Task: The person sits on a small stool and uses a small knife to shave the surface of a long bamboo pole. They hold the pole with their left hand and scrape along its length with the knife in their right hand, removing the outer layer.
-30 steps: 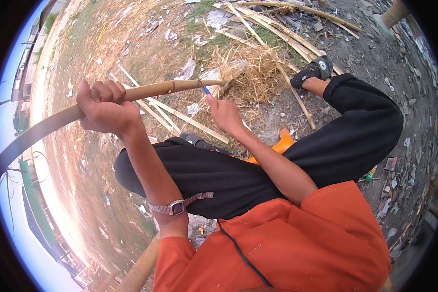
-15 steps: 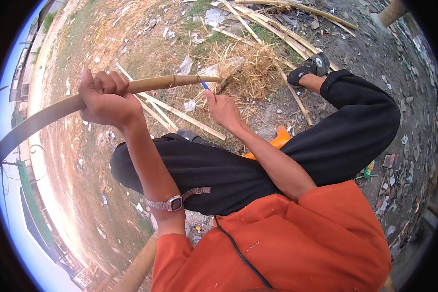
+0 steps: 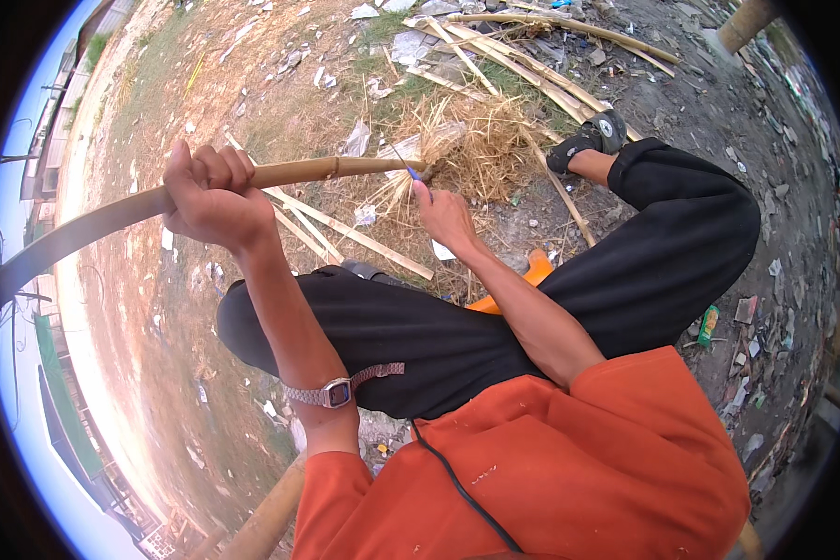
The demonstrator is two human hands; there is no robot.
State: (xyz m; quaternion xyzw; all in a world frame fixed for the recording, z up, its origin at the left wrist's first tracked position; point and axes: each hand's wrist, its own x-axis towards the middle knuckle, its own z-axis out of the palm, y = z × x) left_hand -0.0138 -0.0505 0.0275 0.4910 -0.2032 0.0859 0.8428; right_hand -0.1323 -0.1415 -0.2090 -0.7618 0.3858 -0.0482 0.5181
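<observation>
My left hand (image 3: 217,198) is closed round a long bamboo pole (image 3: 299,174), which runs from the left rim of the view to a tip above the ground in the middle. In my right hand (image 3: 446,220) is a knife (image 3: 413,174) with a blue handle. Its thin blade crosses the bamboo near that tip and points up and to the left. Most of the handle is hidden inside my fingers. Just past the tip lies a heap of pale bamboo shavings (image 3: 495,140).
Long split bamboo strips (image 3: 532,70) lie beyond the shavings, and more strips (image 3: 364,236) lie below the pole. An orange object (image 3: 536,269) is partly hidden behind my right forearm. My shoe (image 3: 599,133) rests near the heap. Litter is scattered over the ground.
My right hand has slid the knife a little to the right along the bamboo, toward its tip. My left hand has shifted slightly right and keeps its hold.
</observation>
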